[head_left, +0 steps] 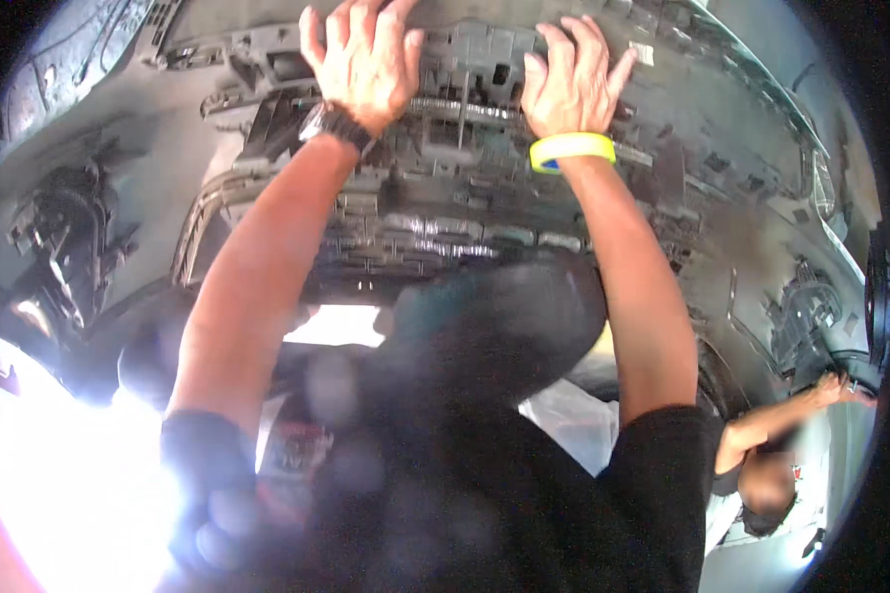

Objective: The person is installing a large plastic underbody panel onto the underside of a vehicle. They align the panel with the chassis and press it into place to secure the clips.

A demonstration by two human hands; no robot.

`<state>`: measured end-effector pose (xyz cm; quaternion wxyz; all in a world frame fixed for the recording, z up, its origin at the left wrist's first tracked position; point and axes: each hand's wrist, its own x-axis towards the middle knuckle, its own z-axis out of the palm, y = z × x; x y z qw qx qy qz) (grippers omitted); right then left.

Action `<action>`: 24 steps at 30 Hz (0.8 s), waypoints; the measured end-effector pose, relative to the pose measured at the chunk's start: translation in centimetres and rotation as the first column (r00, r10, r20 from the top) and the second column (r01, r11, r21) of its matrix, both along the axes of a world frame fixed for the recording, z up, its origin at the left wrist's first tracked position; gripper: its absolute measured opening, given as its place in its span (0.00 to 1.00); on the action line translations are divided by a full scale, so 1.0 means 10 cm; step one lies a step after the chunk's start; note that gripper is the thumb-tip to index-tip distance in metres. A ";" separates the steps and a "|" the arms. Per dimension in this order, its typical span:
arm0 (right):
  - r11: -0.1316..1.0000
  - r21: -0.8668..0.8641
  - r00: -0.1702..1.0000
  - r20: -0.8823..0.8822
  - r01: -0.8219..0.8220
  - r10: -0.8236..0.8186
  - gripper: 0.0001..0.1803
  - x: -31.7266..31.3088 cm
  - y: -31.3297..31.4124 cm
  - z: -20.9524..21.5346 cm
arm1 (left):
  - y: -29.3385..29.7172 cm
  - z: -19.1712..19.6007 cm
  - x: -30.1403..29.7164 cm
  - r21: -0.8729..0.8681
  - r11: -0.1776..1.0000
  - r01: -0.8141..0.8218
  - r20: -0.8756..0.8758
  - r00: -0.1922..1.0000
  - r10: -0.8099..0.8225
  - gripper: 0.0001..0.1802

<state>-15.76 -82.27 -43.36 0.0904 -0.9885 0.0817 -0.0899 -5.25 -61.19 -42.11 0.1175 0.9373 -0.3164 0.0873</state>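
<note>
- Two bare hands of ours are pressing up against one big grey plastic panel (pixel 663 168), the inner side of what looks like a car bumper cover, which is spreading well beyond our fingertips in every direction and curving away toward the rim of the view.
- We are seeing its moulded inner face: ribs, clips, square sockets and a slatted grille section (pixel 415 237) running just below our wrists, all dull, dusty and hard-looking, with a shiny strip catching light under our palms.
- We are judging the work as midway: the panel is sitting up against our palms and not yet let go, and we cannot tell whether its clips are seated or loose, so the fixing or freeing is looking unfinished.
- Our left hand (pixel 363 59) is lying flat on the ribbed area, fingers spread fairly wide and reaching over the panel's upper edge, gripping nothing; a dark wristwatch (pixel 334 126) is sitting on that wrist.
- Our right hand (pixel 572 84) is resting just beside it, a short gap between the two, fingers likewise splayed and pressing flat on the plastic rather than closing round anything; a yellow wristband (pixel 572 150) is circling that wrist.
- Another person's hand (pixel 833 390) is touching the same panel far off past our right fingers, low at the panel's end.
- Beneath our forearms a dark blurred mass is blocking the view, and bright glare is filling the lower left corner.
</note>
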 end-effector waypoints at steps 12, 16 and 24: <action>1.000 0.023 0.998 0.057 -0.007 0.006 0.22 -0.02 -0.13 -0.08 | 0.48 0.63 -1.21 -0.259 0.883 -0.391 -0.581 0.794 0.181 0.19; 0.999 0.021 0.998 0.060 -0.024 0.023 0.23 0.00 -0.14 -0.10 | 0.50 0.72 -1.09 -0.230 0.925 -0.302 -0.606 0.788 0.107 0.18; 1.000 -0.004 0.998 0.062 -0.022 0.022 0.24 0.00 -0.15 -0.10 | 0.78 0.71 0.42 0.239 0.970 0.034 -0.220 0.975 0.020 0.71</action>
